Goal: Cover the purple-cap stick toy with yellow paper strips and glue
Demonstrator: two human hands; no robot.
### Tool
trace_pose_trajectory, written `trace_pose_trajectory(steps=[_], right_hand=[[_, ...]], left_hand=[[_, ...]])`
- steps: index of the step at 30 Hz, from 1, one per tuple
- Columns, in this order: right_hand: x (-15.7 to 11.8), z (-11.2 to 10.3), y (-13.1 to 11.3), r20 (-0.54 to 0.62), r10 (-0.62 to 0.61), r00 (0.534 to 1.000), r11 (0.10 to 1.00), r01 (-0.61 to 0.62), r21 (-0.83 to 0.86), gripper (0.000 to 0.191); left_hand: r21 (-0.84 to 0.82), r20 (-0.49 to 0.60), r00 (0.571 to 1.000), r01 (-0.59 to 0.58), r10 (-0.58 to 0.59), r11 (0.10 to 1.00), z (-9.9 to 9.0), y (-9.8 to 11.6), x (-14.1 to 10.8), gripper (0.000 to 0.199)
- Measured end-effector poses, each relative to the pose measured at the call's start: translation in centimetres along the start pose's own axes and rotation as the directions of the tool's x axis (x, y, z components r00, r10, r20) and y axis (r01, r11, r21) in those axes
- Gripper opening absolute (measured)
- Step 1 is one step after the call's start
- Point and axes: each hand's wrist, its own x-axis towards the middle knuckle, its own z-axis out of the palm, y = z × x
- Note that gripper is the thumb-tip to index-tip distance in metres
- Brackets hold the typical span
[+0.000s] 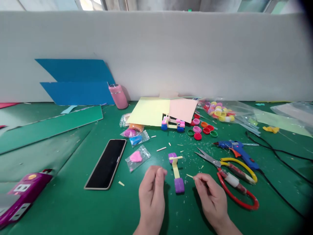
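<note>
My right hand (pixel 212 199) pinches a thin pale yellow strip (pixel 189 176) between thumb and fingertips, just right of a small model. My left hand (pixel 153 192) is closed to the left of the model, its fingertips pressed together; whatever they hold, if anything, is too small to make out. Between the hands, touched by neither, the model lies on the green table (pixel 102 209). It has a purple block (pixel 179 185) at the near end, a smaller purple block at the far end, and a pale yellow strip (pixel 175 170) joining them. A short crossbar (pixel 176 158) tops its upright piece.
Scissors (pixel 231 181) and a blue glue gun (pixel 238 151) with a cable lie right. A phone (pixel 106 164) and bagged clay (pixel 136 156) lie left. Behind are a second model (pixel 172 124), colored caps (pixel 197 136), paper sheets (pixel 149 111) and a pink cup (pixel 118 96). A purple cutter (pixel 24 195) is far left.
</note>
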Motion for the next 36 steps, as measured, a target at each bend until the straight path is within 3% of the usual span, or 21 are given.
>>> trace_pose_trajectory(steps=[2, 4, 9, 12, 14, 17, 19, 21, 25, 28, 33, 36], right_hand=[[-0.1, 0.2, 0.0, -0.013, 0.032, 0.999, 0.999, -0.032, 0.031, 0.014], [-0.1, 0.5, 0.0, -0.004, 0.051, 0.999, 0.996, -0.051, 0.067, 0.014], [0.0, 1.0, 0.2, 0.029, 0.074, 0.997, 0.989, -0.077, 0.124, 0.015], [0.2, 1.1, 0.4, 0.04, 0.086, 0.995, 0.987, -0.091, 0.132, 0.017], [0.3, 1.2, 0.5, 0.057, 0.094, 0.994, 0.986, -0.101, 0.136, 0.017], [0.4, 1.3, 0.7, 0.078, 0.11, 0.991, 0.984, -0.12, 0.131, 0.018], [0.5, 1.4, 0.8, 0.078, 0.117, 0.99, 0.985, -0.126, 0.117, 0.018], [0.5, 1.6, 0.9, 0.071, 0.114, 0.991, 0.988, -0.12, 0.1, 0.019], [0.8, 1.6, 0.8, 0.056, 0.076, 0.995, 0.993, -0.081, 0.085, 0.018], [1.2, 1.3, 0.5, 0.075, 0.05, 0.996, 0.996, -0.055, 0.072, 0.018], [1.0, 0.6, 0.2, 0.143, 0.073, 0.987, 0.996, -0.08, 0.048, 0.017], [1.0, 0.3, 0.2, 0.131, 0.1, 0.986, 0.993, -0.107, 0.052, 0.015]], left_hand=[[0.128, -0.04, 0.998, -0.037, 0.042, 0.991, 0.2, 0.0, 1.8, 0.014], [0.359, 0.022, 0.99, -0.14, 0.141, 0.923, -0.3, 0.0, 4.7, 0.016], [0.521, 0.132, 0.976, -0.216, 0.172, 0.826, -2.4, -0.3, 12.4, 0.018], [0.61, 0.247, 0.958, -0.271, 0.146, 0.745, -2.7, -0.7, 14.5, 0.02], [0.632, 0.387, 0.916, -0.346, 0.104, 0.694, -2.2, -1.0, 14.6, 0.02], [0.619, 0.581, 0.813, -0.469, 0.035, 0.631, -1.2, -1.7, 13.6, 0.018], [0.62, 0.644, 0.765, -0.519, -0.004, 0.588, -0.6, -2.3, 12.9, 0.016], [0.631, 0.667, 0.744, -0.547, -0.025, 0.55, -0.2, -2.9, 12.4, 0.015], [0.647, 0.664, 0.747, -0.557, -0.025, 0.52, 0.5, -3.6, 12.6, 0.017], [0.657, 0.627, 0.778, -0.513, -0.024, 0.552, 0.5, -3.3, 12.8, 0.017], [0.627, 0.514, 0.856, -0.335, -0.05, 0.704, -1.5, -1.8, 11.5, 0.014], [0.498, 0.47, 0.877, -0.172, -0.098, 0.85, -3.5, -0.9, 9.8, 0.017]])
